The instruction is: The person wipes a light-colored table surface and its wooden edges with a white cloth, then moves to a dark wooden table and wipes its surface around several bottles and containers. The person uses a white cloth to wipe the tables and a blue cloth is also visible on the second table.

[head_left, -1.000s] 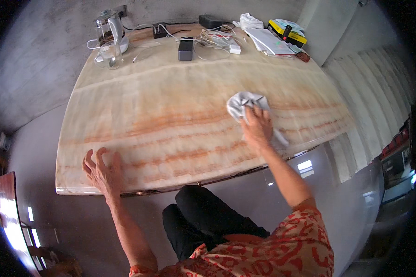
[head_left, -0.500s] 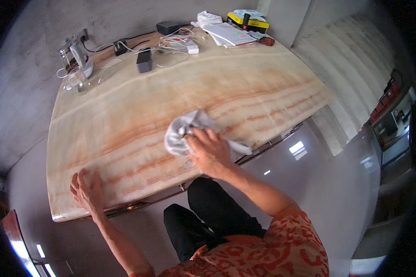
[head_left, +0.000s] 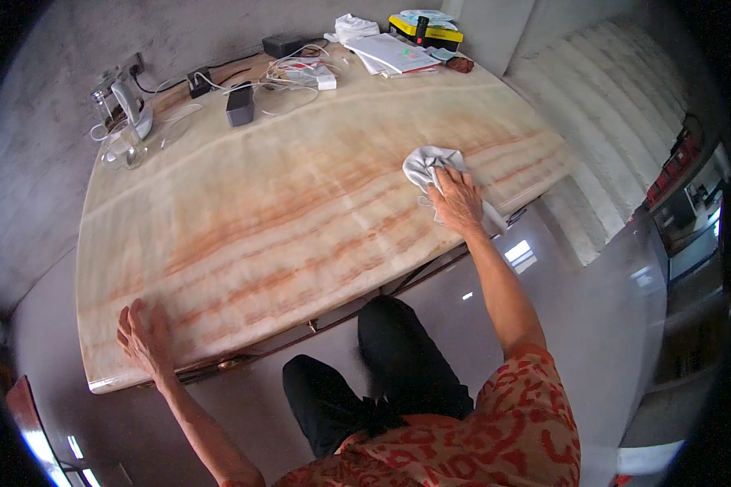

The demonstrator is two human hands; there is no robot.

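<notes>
A crumpled pale grey cloth lies under my right hand, toward the right of the marble-patterned table. My fingers press down on the cloth against the tabletop, and one end of it trails toward the near edge. At the table's near left corner my left hand rests on the surface, fingers spread and bent, with nothing in them.
Along the back stand a glass kettle, a glass jug, a dark grey box, tangled white cables, papers and a yellow-black box. Beyond the right end rise concrete steps.
My right hand has moved the cloth to the right and farther back across the tabletop. My left hand stays at the near left corner.
</notes>
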